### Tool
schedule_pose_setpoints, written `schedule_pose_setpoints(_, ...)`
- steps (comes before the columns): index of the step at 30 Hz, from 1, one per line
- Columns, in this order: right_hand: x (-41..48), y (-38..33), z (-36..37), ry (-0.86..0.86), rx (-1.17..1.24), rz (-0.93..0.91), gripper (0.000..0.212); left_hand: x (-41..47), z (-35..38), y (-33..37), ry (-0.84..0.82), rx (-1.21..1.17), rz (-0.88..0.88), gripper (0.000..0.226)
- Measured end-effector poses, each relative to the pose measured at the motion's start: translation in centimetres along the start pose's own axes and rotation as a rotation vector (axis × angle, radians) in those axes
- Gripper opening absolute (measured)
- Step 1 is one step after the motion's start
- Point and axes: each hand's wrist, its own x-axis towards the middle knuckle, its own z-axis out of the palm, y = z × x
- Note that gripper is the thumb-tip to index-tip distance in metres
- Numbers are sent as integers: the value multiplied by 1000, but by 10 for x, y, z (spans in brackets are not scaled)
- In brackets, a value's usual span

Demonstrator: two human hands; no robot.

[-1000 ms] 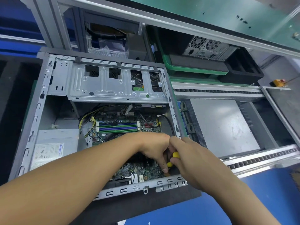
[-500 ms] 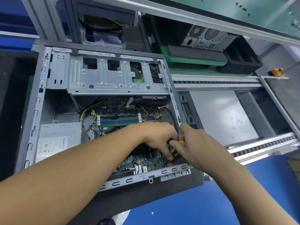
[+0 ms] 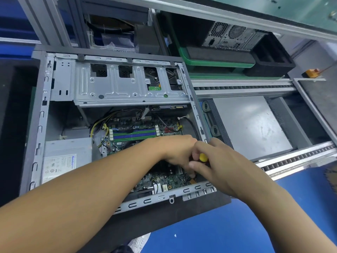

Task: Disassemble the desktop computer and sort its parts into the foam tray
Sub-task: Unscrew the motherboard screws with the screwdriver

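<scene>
2 hands crowd near-right corner of motherboard (image 3: 165,180) inside open desktop computer (image 3: 127,88). Right hand (image 3: 225,168) grips screwdriver (image 3: 203,157) — shaft near upright, tip down just below. Left hand (image 3: 177,150) nearer tip, fingers curled there — hold cannot be told.

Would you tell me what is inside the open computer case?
Motherboard, memory sticks, grey power supply, drive cage. The left hand and the right hand, gripping a yellow-handled screwdriver, hide the board's middle.
</scene>
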Motion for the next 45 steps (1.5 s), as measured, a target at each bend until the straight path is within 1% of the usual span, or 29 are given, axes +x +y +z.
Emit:
schedule_pose_setpoints(2,1,-1,4,68,-12,64,24,-2,-2,1,-7,48,20,25)
schedule_pose_setpoints(5,4,-4,11,129,-101,140,31,-3,-1,4,-23,38,7,30)
schedule_pose_setpoints(7,7,-4,12,156,-129,156,30,-1,-1,4,-19,40,-5,31)
schedule_pose_setpoints(11,8,-4,6,114,-84,40,12,-1,-2,-1,-9,89,-15,37)
schedule_pose_setpoints(14,4,-2,3,51,-81,-47,12,-2,-1,-3,-6,58,-35,27)
schedule_pose_setpoints(16,3,0,3,18,-49,-72,14,-1,1,-3,-8,21,-34,35)
schedule_pose_setpoints(18,3,1,3,24,14,-67,12,0,2,-4,1,2,-31,40)
schedule_pose_setpoints(19,3,0,4,59,44,-55,12,0,1,-3,1,11,-28,37)
schedule_pose_setpoints(21,4,0,7,156,82,32,22,-1,0,-1,-18,48,-2,33)
schedule_pose_setpoints(23,5,0,11,224,23,146,31,0,0,1,-33,59,0,36)
schedule_pose_setpoints(25,6,1,16,240,-17,167,31,1,-1,2,-41,90,-8,38)
schedule_pose_setpoints(28,6,1,14,214,67,53,19,1,0,0,-82,104,-19,44)
schedule_pose_setpoints(30,4,1,9,170,86,-10,10,0,1,-2,-63,72,-15,36)
schedule_pose_setpoints(32,2,0,5,117,82,-39,12,0,1,-3,-45,30,-22,27)
schedule_pose_setpoints(35,0,2,1,40,87,-55,25,0,2,-2,-81,42,-13,21)
schedule_pose_setpoints(37,-1,3,2,18,109,-50,24,0,1,-2,-95,54,7,21)
schedule_pose_setpoints(39,-1,2,5,73,147,-26,12,0,0,-2,-85,58,17,24)
schedule_pose_setpoints(40,0,2,7,125,148,2,11,1,0,-2,-85,73,21,27)
schedule_pose_setpoints(43,4,3,12,263,47,129,26,3,-1,-1,-100,135,37,37)
schedule_pose_setpoints(45,4,3,12,267,28,173,30,4,-1,0,-125,165,33,38)
